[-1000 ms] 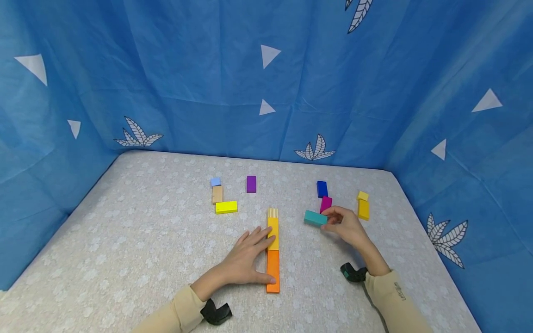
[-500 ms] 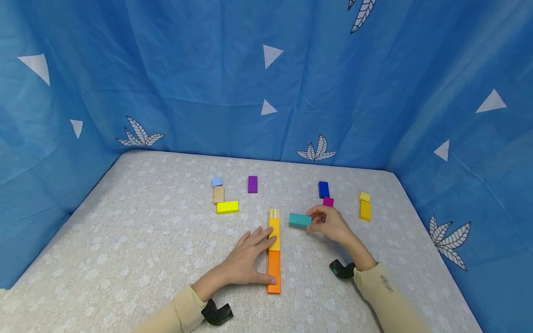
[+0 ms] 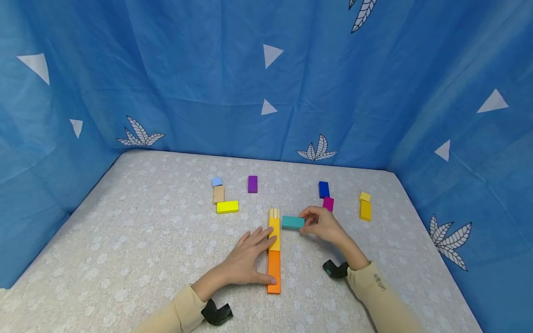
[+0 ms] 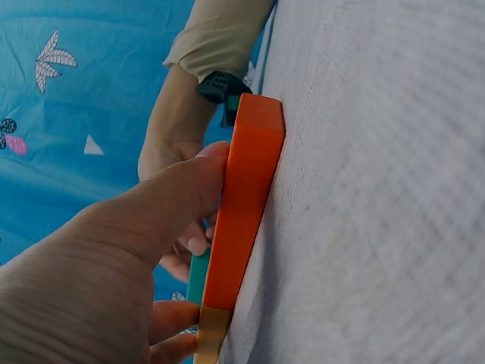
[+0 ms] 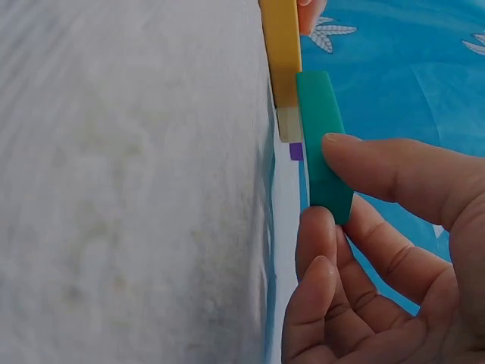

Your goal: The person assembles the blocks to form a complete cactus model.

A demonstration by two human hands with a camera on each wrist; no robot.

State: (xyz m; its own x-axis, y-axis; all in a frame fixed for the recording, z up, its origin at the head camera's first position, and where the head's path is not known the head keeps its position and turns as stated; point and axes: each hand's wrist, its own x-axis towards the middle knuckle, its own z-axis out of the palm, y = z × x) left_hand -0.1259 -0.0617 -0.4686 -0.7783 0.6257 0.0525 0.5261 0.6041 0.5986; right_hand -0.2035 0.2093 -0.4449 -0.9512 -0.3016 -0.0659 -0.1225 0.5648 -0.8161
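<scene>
In the head view, an orange block [image 3: 274,270] and an amber block [image 3: 275,224] lie end to end in a row, with a pale ridged piece [image 3: 274,212] at the far end. My left hand [image 3: 243,263] rests over this row with spread fingers, its thumb on the orange block and its fingertips on the amber one. To the right, my right hand [image 3: 326,226] pinches one end of a teal block [image 3: 293,223] between thumb and fingers. The right wrist view shows the teal block [image 5: 322,144] overlapping the end of the amber block [image 5: 282,53].
Back left are a light blue block [image 3: 217,181], a tan block [image 3: 219,194], a bright yellow block [image 3: 227,207] and a purple block [image 3: 252,184]. Back right lie dark blue [image 3: 324,189], magenta [image 3: 328,203] and yellow blocks [image 3: 365,210]. A blue curtain [image 3: 233,115] surrounds the table.
My right hand has carried the teal block leftward from beside the magenta block to near the row. My left hand stays in place on the row.
</scene>
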